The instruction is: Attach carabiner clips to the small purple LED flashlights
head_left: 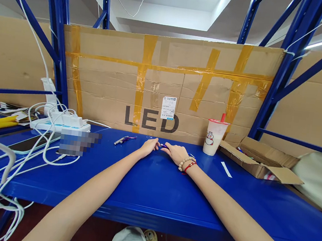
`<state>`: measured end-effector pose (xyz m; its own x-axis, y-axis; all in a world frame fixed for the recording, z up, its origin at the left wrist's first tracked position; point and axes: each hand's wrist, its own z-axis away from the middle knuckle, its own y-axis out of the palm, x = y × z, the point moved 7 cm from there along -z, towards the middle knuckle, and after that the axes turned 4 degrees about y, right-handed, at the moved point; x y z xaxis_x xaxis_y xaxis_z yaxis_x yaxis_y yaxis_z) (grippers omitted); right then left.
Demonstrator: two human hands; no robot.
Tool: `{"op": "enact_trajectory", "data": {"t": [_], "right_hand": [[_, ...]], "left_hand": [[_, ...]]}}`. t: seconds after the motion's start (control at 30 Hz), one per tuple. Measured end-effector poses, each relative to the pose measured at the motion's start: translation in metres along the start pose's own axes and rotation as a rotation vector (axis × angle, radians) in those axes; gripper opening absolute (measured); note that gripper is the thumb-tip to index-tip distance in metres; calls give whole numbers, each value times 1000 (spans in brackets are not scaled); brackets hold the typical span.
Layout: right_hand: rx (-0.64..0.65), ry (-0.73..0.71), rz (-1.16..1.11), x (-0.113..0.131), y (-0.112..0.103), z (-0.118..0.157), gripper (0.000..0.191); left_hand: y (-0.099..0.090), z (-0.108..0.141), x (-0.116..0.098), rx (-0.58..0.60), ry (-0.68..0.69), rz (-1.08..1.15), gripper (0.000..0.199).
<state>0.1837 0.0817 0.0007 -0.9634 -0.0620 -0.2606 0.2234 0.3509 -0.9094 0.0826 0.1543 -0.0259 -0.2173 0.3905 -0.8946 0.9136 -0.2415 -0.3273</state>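
Blue bench (148, 190), one. Left hand (149, 147): fingertips together at the near end of a slim purple piece (164, 146); grip too small to tell. Right hand (176, 154): fingers on the same piece; wrist with beaded bracelet (185, 162) and red cord bracelet (190, 167). Slim pieces (124, 140), purple and silver, lying left of the hands. Lidded cup (215, 137), red straw, upright, right. White strip (226, 169), flat, beside it. Open cardboard box (258, 159), far right. Power strip (59, 123) with white cables, left. Taped cardboard panel (109, 86), marked "LED", behind.
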Motion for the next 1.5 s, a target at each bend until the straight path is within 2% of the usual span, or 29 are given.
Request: {"op": "enact_trajectory", "data": {"t": [0.13,0.4,0.73,1.5], "right_hand": [[6,-52,-9,3,1,2,49],[60,-20,-5,1,3,1,51],[61,-55,-21,3,3,4,51],[84,-71,-38,5,0,5,48]], "left_hand": [[0,-1,2,1,0,-9,39],[0,-2,2,8,-4,-20,40],[0,3,-4,6,0,-40,40],[1,-1,0,15,24,-56,42]]}}
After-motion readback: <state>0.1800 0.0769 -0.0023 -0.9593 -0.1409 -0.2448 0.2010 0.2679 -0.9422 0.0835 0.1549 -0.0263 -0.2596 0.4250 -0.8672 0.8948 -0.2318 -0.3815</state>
